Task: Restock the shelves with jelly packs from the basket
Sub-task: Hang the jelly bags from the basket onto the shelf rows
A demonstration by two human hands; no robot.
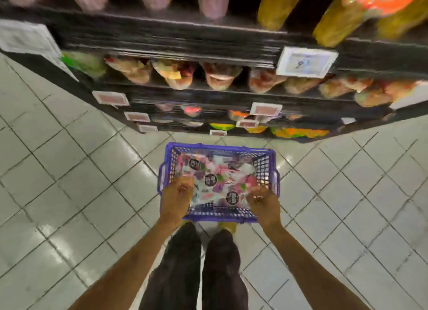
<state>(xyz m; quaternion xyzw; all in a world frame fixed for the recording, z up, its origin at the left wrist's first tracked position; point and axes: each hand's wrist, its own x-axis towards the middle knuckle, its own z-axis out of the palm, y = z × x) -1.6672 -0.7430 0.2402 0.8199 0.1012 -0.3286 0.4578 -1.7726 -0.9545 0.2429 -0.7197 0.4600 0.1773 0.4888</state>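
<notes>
Stands over a purple plastic mesh basket (262,166) set on the pale grey tiled floor (69,170), just in front of the dark shop shelves (176,38). Reaches down with both bare arms to the near end of the basket. Grips the left end of the topmost jelly pack (215,187), a clear plastic bag of many-coloured pieces with round black labels, in the left hand (177,191), fingers curled in over the wrap. Pinches the right end of the same pack in the right hand (261,199), fingers likewise bent, close to the basket's right wall. Holds the pack low inside the basket, lying on more such packs; cannot tell how many. Faces shelves carrying rows of blurred bagged sweets (220,78) behind white price tags (305,61), with pink and yellow bags on the upper board. Wears dark trousers (222,275), with yellow shoe tips (229,226) just showing at the basket's near edge.
</notes>
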